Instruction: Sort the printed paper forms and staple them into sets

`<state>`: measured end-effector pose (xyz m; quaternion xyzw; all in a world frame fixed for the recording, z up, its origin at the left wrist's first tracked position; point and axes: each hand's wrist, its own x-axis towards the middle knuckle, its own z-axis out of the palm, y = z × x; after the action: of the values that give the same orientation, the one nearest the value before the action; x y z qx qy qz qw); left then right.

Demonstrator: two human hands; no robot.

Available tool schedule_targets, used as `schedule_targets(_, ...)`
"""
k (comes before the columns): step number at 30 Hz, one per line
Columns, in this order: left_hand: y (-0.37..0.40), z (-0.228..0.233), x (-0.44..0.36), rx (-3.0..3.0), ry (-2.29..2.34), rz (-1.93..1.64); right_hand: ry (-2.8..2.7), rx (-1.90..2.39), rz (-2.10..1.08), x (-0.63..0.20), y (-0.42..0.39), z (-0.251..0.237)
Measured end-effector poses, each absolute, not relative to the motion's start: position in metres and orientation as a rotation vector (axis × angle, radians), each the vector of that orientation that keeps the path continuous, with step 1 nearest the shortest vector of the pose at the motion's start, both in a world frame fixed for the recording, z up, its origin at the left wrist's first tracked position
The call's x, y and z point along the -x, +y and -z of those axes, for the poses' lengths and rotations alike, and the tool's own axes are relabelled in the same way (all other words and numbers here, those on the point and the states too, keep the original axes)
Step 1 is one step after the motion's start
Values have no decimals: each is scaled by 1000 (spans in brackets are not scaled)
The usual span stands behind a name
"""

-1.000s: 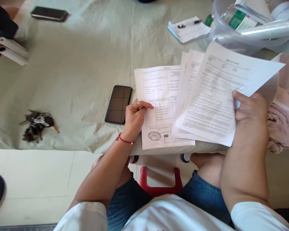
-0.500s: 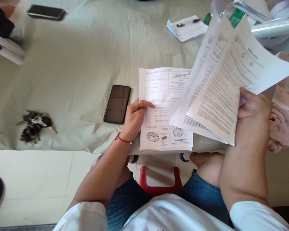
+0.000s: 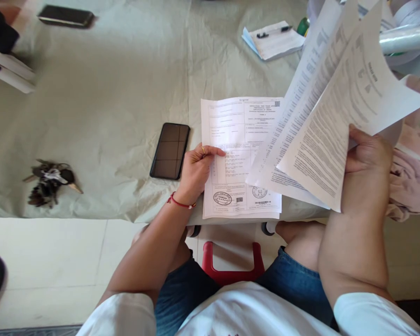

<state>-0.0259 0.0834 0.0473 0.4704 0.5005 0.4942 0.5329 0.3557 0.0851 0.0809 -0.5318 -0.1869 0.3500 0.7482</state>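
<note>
A printed form (image 3: 227,135) with oval and round ink stamps lies on the cloth-covered table in front of me. My left hand (image 3: 199,167) rests over the form's left edge, index finger stretched across the print and the other fingers curled; it grips nothing that I can see. Raised at the right, my right hand (image 3: 369,151) is closed on several printed sheets (image 3: 318,158), fanned out and bent at the top. These sheets cover the form's right side. Just left of my left hand lies a black smartphone (image 3: 170,150).
A bunch of keys (image 3: 52,181) lies at the left. Toward the back are another phone (image 3: 66,17) and a notepad with a pen (image 3: 275,39). A container (image 3: 413,58) with a plastic-wrapped roll and a pink cloth (image 3: 411,182) occupy the right. A red stool (image 3: 231,275) stands below.
The sheets in my right hand have shifted slightly right and bent more upright, showing a bit more of the form's upper right. My left hand has stayed in place.
</note>
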Motion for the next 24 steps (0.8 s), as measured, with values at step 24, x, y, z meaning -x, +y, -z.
schedule_targets(24,84,-43,19,-1049,1233,-1253,-796,1330,-927,-282,95,-47)
